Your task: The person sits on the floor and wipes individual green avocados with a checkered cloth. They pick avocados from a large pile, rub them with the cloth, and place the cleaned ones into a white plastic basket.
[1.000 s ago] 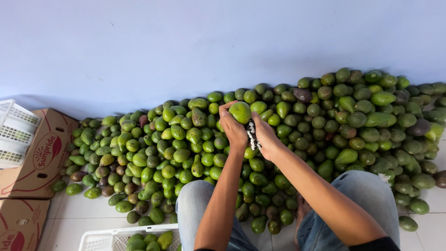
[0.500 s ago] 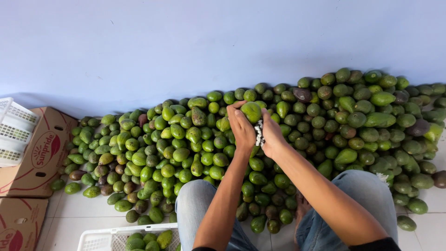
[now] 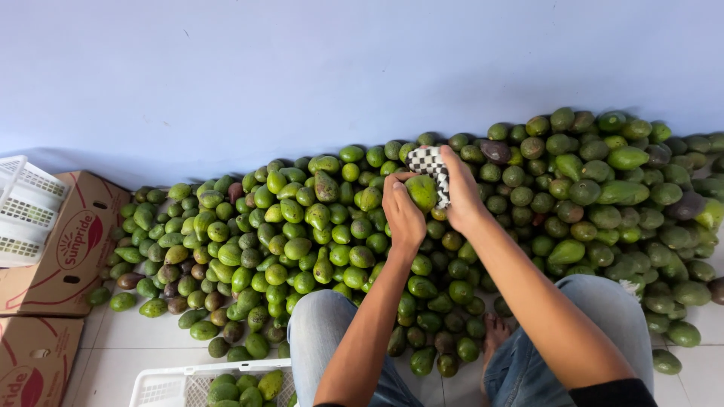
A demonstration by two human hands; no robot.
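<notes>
Head view: the left hand [image 3: 402,213] is clenched around a green avocado [image 3: 422,191], fingers wrapped over its left side, holding it up above the pile. The right hand [image 3: 460,197] grips a black-and-white checkered cloth [image 3: 431,162] and presses it against the avocado's right and top side, so the fruit sits between the two hands, a little right of the picture's centre. Both forearms rise from 6 o'clock, over knees in blue jeans [image 3: 320,332], and a bare foot [image 3: 494,332] shows between the legs.

Beneath and around the hands spreads a large heap of avocados [image 3: 588,188] on a white tiled floor [image 3: 121,343], reaching from 9 o'clock across to 3 o'clock, thickest toward 2 o'clock; most are green, a few dark purple. Behind the heap, from 10 to 2 o'clock, stands a pale blue wall [image 3: 339,68].

At 9 o'clock a white plastic crate [image 3: 23,203] leans on a brown cardboard box [image 3: 72,249]; a second cardboard box [image 3: 30,362] lies at 8 o'clock. At 7 o'clock, at the bottom edge, a white basket [image 3: 162,386] holds several avocados.
</notes>
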